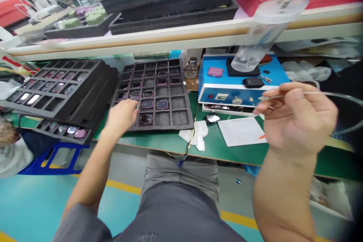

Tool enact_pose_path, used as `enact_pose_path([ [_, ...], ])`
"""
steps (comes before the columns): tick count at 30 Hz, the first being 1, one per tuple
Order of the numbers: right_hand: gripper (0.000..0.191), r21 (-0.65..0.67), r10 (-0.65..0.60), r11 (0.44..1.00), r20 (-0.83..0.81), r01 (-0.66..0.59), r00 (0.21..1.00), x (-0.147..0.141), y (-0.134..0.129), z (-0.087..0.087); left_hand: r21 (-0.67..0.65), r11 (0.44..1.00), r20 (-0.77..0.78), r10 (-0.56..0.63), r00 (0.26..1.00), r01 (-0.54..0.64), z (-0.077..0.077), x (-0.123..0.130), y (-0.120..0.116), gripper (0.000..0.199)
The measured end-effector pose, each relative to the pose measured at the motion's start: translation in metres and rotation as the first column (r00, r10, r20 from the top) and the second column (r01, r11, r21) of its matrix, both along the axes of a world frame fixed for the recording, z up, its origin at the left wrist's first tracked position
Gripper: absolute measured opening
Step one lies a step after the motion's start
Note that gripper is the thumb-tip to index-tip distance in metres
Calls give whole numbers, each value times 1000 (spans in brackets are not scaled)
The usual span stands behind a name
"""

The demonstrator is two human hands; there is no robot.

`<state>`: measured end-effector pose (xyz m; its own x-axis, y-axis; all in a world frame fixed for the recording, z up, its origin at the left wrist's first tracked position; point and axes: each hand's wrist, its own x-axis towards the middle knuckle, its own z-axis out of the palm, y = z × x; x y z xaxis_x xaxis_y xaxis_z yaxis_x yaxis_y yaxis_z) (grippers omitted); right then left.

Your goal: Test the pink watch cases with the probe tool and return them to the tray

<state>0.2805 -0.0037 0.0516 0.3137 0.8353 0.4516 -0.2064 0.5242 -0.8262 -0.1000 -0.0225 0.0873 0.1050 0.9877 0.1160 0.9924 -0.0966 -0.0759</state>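
Observation:
My left hand (123, 116) reaches over the near left part of a black foam tray (181, 121); its fingers are curled together and their tips are partly hidden. Beside them, dark square watch cases with purple rims, such as one watch case (146, 119), lie in the compartments. Raised above the bench at the right, my right hand (300, 121) pinches a thin clear tube (340, 95) with a small needle-like tip at its left end. The tube loops away to the right. A blue control box (221, 86) with a knob stands behind this hand.
Stacked foam trays (62, 109) stand at the left. A white board (241, 131), crumpled tissue (200, 134) and a dark watch (212, 118) lie on the green bench. On the box are a clear cylinder (255, 45) and a pink case (215, 72). A shelf (170, 43) runs above.

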Motion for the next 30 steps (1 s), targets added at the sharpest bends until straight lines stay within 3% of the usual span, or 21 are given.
enact_pose_path([
  [2,10,9,-3,1000,-29,3,1000,-4,3,3,-35,999,-25,-11,1000,10,0,-33,16,33],
  [4,9,29,-12,999,-31,13,999,-6,6,7,-61,997,-33,-57,998,55,-5,-50,34,30],
  [7,10,52,-20,998,-41,22,999,2,5,8,-76,989,-24,-133,991,131,-6,-59,53,25],
  [10,12,59,-59,996,-56,62,997,15,-4,6,-25,984,-29,-179,983,178,3,-53,54,27],
  [12,15,36,-83,996,-67,86,994,19,-9,4,92,977,-41,-188,981,191,6,-31,47,35],
  [15,26,-49,-66,997,-91,61,994,15,-7,5,227,946,5,-239,971,232,-3,33,33,37],
  [17,32,-87,2,996,-129,-13,992,10,-1,6,187,907,74,-396,915,377,-18,89,23,33],
  [19,35,-107,67,991,-161,-85,985,7,3,7,99,832,72,-553,830,545,-34,144,15,32],
  [22,35,-129,119,981,-210,-148,971,6,1,6,2,798,-18,-602,798,602,-57,201,15,37],
  [24,35,-137,123,978,-238,-159,963,9,-2,4,-22,805,-72,-593,802,593,-68,219,20,41],
  [27,34,-152,108,977,-260,-151,960,16,-5,-2,-3,811,-58,-584,810,585,-80,225,25,42],
  [30,36,-176,85,976,-238,-129,968,18,-5,-8,65,838,167,-545,822,542,-81,216,24,35],
])
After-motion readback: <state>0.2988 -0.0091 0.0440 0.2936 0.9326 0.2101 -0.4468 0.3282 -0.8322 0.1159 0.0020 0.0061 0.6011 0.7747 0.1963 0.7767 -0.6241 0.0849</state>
